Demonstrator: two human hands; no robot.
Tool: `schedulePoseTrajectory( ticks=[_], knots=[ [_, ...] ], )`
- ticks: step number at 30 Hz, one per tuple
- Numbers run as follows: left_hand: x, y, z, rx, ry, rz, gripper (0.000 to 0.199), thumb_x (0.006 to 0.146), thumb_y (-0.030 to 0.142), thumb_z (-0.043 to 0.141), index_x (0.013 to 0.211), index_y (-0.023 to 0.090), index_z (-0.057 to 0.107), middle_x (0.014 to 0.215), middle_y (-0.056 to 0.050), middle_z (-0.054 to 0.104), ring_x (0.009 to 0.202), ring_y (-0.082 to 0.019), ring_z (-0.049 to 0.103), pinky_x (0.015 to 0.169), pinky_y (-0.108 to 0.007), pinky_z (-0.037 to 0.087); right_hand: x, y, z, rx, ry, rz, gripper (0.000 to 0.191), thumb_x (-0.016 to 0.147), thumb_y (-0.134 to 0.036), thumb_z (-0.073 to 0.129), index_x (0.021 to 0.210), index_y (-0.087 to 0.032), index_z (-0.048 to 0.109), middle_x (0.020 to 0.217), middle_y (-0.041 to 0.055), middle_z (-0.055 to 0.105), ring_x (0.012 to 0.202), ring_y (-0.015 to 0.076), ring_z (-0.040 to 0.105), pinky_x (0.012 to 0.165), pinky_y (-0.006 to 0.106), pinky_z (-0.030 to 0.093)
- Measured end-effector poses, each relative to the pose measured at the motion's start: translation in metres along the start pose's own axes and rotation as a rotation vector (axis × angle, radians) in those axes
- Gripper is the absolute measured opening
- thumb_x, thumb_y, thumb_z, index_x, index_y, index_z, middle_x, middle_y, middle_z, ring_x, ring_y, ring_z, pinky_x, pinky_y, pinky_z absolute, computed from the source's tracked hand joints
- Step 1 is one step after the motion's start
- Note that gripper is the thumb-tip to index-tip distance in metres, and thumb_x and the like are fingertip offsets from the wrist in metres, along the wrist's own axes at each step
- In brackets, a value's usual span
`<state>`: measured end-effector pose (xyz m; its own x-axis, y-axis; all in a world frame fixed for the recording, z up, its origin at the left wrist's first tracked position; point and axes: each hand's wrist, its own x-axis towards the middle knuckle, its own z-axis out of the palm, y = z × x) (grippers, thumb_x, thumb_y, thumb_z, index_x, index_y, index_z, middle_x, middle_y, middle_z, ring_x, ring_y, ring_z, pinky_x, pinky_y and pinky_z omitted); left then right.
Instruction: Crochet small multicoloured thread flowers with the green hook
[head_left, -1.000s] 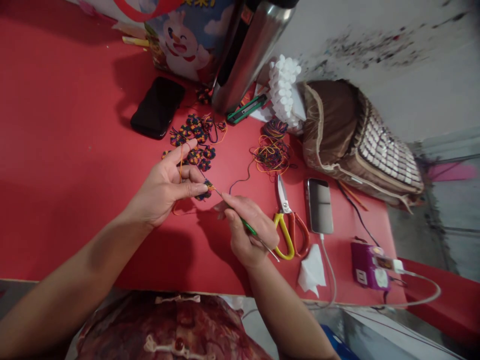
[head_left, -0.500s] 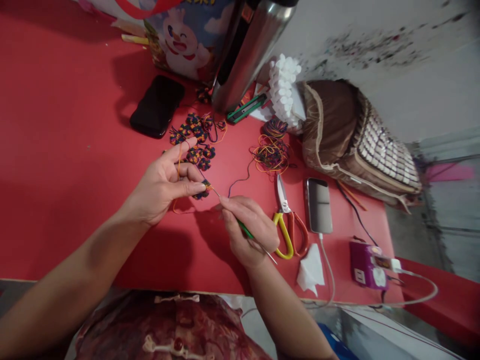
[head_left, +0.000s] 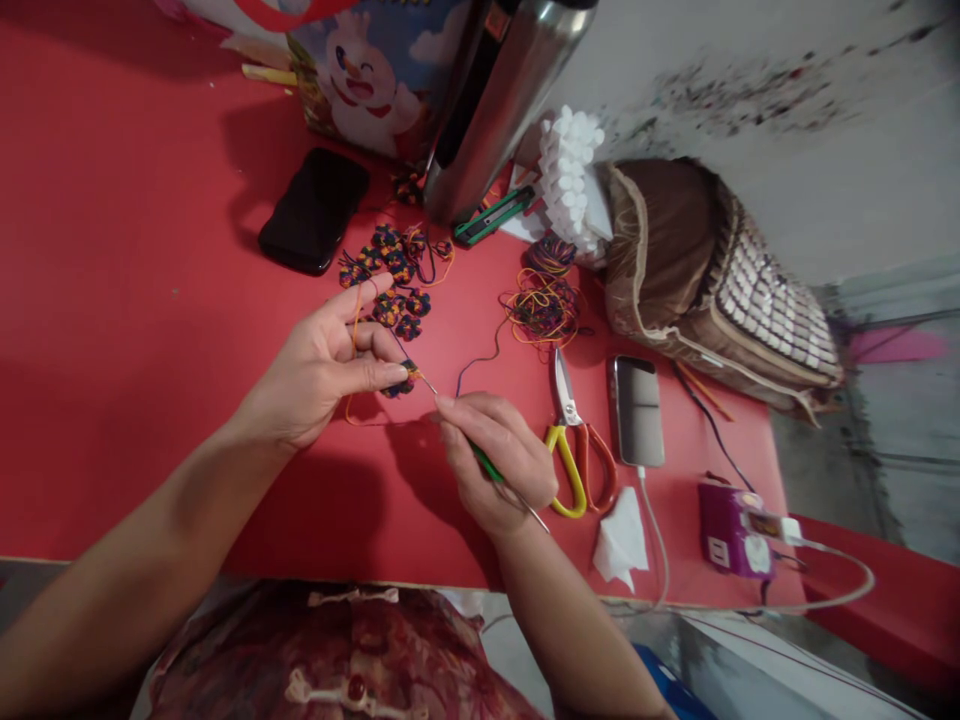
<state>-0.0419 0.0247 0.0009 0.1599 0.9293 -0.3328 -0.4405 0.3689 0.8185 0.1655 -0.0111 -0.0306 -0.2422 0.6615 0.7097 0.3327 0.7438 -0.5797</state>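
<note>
Between thumb and fingers, my left hand (head_left: pixel 337 365) pinches a small dark multicoloured crochet piece (head_left: pixel 400 380), with orange yarn looped over its raised index finger. My right hand (head_left: pixel 499 460) is closed on a crochet hook (head_left: pixel 487 462) with a green grip; the hook's tip meets the piece. Several finished-looking crochet flowers (head_left: pixel 386 255) lie just beyond my left hand. A loose tangle of multicoloured yarn (head_left: pixel 541 305) sits to the right of them, and a dark strand trails from it towards my right hand.
Scissors (head_left: pixel 571 430), a phone (head_left: pixel 637 410) on a cable and a white tissue (head_left: pixel 622 540) lie to the right. Behind are a black phone (head_left: pixel 313 212), a steel flask (head_left: pixel 510 105), a green cutter (head_left: pixel 493 217) and a brown bag (head_left: pixel 675 250). A purple box (head_left: pixel 731 530) stands near the right edge.
My right hand and the hook have shifted very slightly left. The piece in my left hand has moved a little to the left too.
</note>
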Motion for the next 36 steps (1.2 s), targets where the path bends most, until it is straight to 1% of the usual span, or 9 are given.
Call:
schedulePoseTrajectory(
  ticks=[7, 12, 14, 17, 21, 25, 30, 33, 36],
  knots=[
    [0.0007, 0.0015, -0.0017, -0.015, 0.003, -0.016, 0.117, 0.067, 0.003, 0.091, 0.172, 0.008, 0.039, 0.072, 0.006, 0.072, 0.062, -0.011, 0.065, 0.059, -0.020, 0.051, 0.0003, 0.0007, -0.0011, 0.000, -0.015, -0.023, 0.042, 0.098, 0.001, 0.069, 0.134, -0.018, 0.079, 0.096, 0.0075, 0.080, 0.083, 0.0178, 0.077, 0.069, 0.031, 0.067],
    [0.0004, 0.0006, -0.0036, -0.026, -0.028, -0.041, 0.115, 0.067, 0.006, 0.093, 0.171, 0.009, 0.042, 0.073, 0.005, 0.072, 0.058, -0.012, 0.065, 0.052, -0.020, 0.051, 0.0000, 0.0001, -0.0017, -0.016, -0.025, -0.011, 0.045, 0.099, -0.003, 0.069, 0.138, -0.024, 0.078, 0.096, 0.0065, 0.081, 0.080, 0.0194, 0.078, 0.066, 0.033, 0.067],
    [0.0000, -0.0005, -0.0024, -0.029, -0.022, -0.033, 0.116, 0.068, 0.005, 0.093, 0.172, 0.009, 0.041, 0.073, 0.005, 0.072, 0.059, -0.012, 0.065, 0.054, -0.021, 0.051, -0.0002, -0.0002, -0.0017, -0.019, -0.022, -0.008, 0.045, 0.099, -0.003, 0.069, 0.138, -0.024, 0.079, 0.096, 0.0066, 0.081, 0.080, 0.0192, 0.078, 0.067, 0.032, 0.068],
    [-0.0001, -0.0025, -0.0002, -0.024, 0.012, 0.013, 0.116, 0.070, 0.005, 0.092, 0.173, 0.010, 0.039, 0.072, 0.006, 0.072, 0.063, -0.012, 0.066, 0.061, -0.022, 0.054, -0.0013, 0.0001, -0.0017, -0.040, -0.023, -0.005, 0.046, 0.099, -0.002, 0.070, 0.139, -0.024, 0.078, 0.097, 0.0068, 0.081, 0.082, 0.0192, 0.078, 0.068, 0.033, 0.068],
    [0.0004, -0.0028, -0.0001, -0.004, 0.027, 0.025, 0.114, 0.071, 0.006, 0.092, 0.172, 0.011, 0.041, 0.072, 0.006, 0.072, 0.065, -0.012, 0.067, 0.066, -0.024, 0.054, -0.0030, 0.0013, -0.0020, -0.036, -0.041, -0.007, 0.049, 0.098, -0.002, 0.071, 0.142, -0.023, 0.077, 0.100, 0.0074, 0.081, 0.084, 0.0194, 0.079, 0.071, 0.033, 0.069],
    [0.0003, 0.0005, -0.0011, 0.010, 0.025, 0.007, 0.115, 0.069, 0.006, 0.091, 0.172, 0.008, 0.040, 0.071, 0.006, 0.072, 0.064, -0.012, 0.067, 0.065, -0.025, 0.053, -0.0029, 0.0017, -0.0028, -0.011, -0.057, -0.014, 0.049, 0.096, 0.001, 0.071, 0.141, -0.020, 0.077, 0.101, 0.0084, 0.080, 0.085, 0.0191, 0.077, 0.072, 0.033, 0.068],
    [0.0014, 0.0029, -0.0030, 0.035, 0.014, -0.006, 0.114, 0.066, 0.007, 0.091, 0.170, 0.005, 0.042, 0.070, 0.005, 0.072, 0.061, -0.013, 0.066, 0.060, -0.024, 0.049, -0.0015, 0.0020, -0.0040, 0.014, -0.087, -0.028, 0.051, 0.097, 0.000, 0.069, 0.143, -0.019, 0.076, 0.100, 0.0088, 0.080, 0.084, 0.0197, 0.077, 0.071, 0.034, 0.068],
    [0.0019, 0.0032, -0.0052, 0.060, -0.004, 0.015, 0.112, 0.067, 0.008, 0.092, 0.168, 0.007, 0.046, 0.071, 0.004, 0.073, 0.063, -0.013, 0.066, 0.061, -0.024, 0.050, -0.0006, 0.0026, -0.0044, 0.022, -0.102, -0.031, 0.052, 0.097, 0.000, 0.069, 0.144, -0.020, 0.076, 0.100, 0.0089, 0.081, 0.085, 0.0199, 0.078, 0.072, 0.033, 0.069],
    [0.0003, 0.0043, -0.0060, 0.156, 0.002, 0.071, 0.111, 0.069, 0.009, 0.093, 0.170, 0.012, 0.048, 0.071, 0.004, 0.072, 0.065, -0.014, 0.065, 0.062, -0.025, 0.050, 0.0007, 0.0034, -0.0049, 0.024, -0.107, -0.040, 0.051, 0.096, 0.000, 0.068, 0.142, -0.020, 0.077, 0.100, 0.0090, 0.082, 0.084, 0.0200, 0.079, 0.072, 0.033, 0.070]
  ],
)
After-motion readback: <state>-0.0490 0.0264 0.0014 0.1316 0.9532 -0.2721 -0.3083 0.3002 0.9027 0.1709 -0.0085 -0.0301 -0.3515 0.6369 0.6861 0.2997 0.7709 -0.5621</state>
